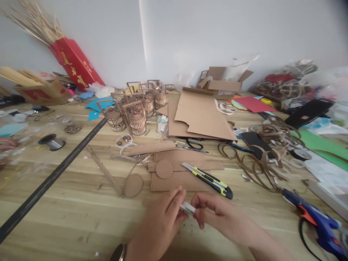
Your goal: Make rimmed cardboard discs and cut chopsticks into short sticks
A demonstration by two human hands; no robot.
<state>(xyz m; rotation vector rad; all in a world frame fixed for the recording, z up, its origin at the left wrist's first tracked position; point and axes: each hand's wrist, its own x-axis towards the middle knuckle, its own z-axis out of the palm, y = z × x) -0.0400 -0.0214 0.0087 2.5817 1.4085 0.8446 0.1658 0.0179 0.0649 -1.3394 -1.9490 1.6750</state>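
Note:
Close to the table's near edge, my left hand and my right hand meet over a small white piece, blurred, its kind unclear. The fingers of both hands are closed on it, the right thumb and forefinger pinching its right end. Just beyond them lies a yellow-and-black utility knife, blade out, on flat cardboard strips. One cardboard disc rests on these strips; another disc lies on the wood to the left. A dark watch circles my left wrist.
Several small lidded baskets stand at the back beside cardboard sheets. A blue glue gun and curled brown strips are on the right. At far left, another person's hand shows beyond a wire spool.

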